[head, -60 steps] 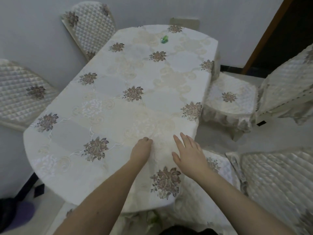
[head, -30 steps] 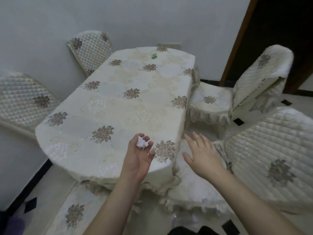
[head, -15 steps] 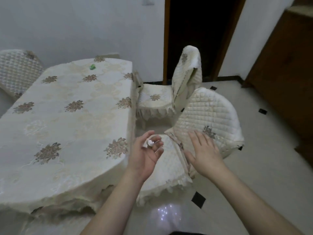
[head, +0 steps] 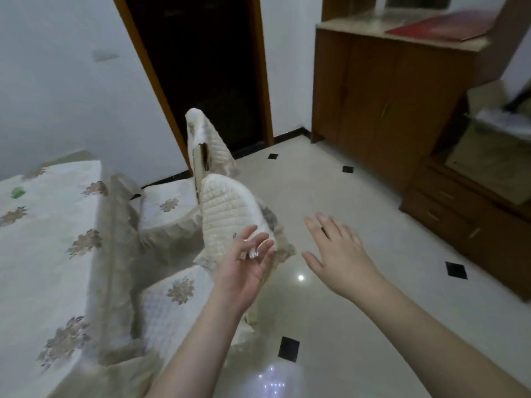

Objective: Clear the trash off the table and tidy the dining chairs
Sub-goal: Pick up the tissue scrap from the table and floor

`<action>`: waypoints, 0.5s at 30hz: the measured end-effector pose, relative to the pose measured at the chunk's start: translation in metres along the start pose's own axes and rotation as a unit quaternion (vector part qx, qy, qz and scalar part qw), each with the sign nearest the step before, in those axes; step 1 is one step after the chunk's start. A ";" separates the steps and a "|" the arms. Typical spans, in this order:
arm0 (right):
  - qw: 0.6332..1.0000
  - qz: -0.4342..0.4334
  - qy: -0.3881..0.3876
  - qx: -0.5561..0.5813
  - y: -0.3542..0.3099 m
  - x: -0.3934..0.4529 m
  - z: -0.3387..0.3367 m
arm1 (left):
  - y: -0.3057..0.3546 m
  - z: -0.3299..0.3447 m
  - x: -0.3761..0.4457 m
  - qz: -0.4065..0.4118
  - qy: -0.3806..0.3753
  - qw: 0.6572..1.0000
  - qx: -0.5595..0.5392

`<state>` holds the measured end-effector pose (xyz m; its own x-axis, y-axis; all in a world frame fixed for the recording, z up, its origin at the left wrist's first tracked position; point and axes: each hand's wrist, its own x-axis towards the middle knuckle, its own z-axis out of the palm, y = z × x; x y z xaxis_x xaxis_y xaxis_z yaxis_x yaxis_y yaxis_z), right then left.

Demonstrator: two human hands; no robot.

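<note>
**Ana:** Turning away from the tabletop (head: 43,254) is the big change: two seconds ago both hands lay on the cloth, and now the view has swung right, with open floor (head: 359,225) and a wooden cabinet (head: 388,104) ahead.

**Ben:** And the trash?

**Ana:** The white paper scrap (head: 253,253) has come along. It was lifted off the cloth about a second ago. The left hand (head: 244,271) is turned palm up, and its fingers (head: 260,248) curl loosely around the scrap, pinching it near their tips.

**Ben:** The other hand?

**Ana:** The right hand (head: 342,254) holds nothing. Its fingers are spread and straight, hanging over the floor. Half a second ago it was near the back of the nearer chair (head: 227,214); now it is apart from it.

**Ben:** So the table is done?

**Ana:** Not quite. A small green bit (head: 17,192) remains at the far end of the cloth. Both chairs, the nearer one and the farther chair (head: 201,133), stand pulled out from the table edge.

**Ben:** What comes next, then?

**Ana:** My guess is the scrap is being carried to a bin, though none is in view. The green bit and the chairs are left to do.
</note>
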<state>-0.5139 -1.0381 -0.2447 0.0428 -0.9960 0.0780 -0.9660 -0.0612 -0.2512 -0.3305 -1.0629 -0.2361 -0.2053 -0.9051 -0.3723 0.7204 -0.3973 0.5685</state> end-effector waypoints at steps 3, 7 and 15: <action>1.000 0.027 -0.015 0.005 0.048 0.002 -0.008 | -0.030 0.031 0.020 -0.025 -0.015 0.999 0.016; 0.999 0.039 -0.029 0.018 0.087 0.012 -0.008 | -0.050 0.049 0.049 -0.048 -0.033 0.998 0.026; 0.999 0.021 -0.041 -0.007 0.119 0.092 0.005 | -0.049 0.067 0.139 -0.037 -0.029 0.998 0.031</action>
<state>-0.6238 -1.1374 -0.2722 0.0224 -0.9997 -0.0123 -0.9707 -0.0188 -0.2394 -0.4390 -1.1792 -0.2668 -0.2949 -0.8798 -0.3728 0.6594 -0.4698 0.5869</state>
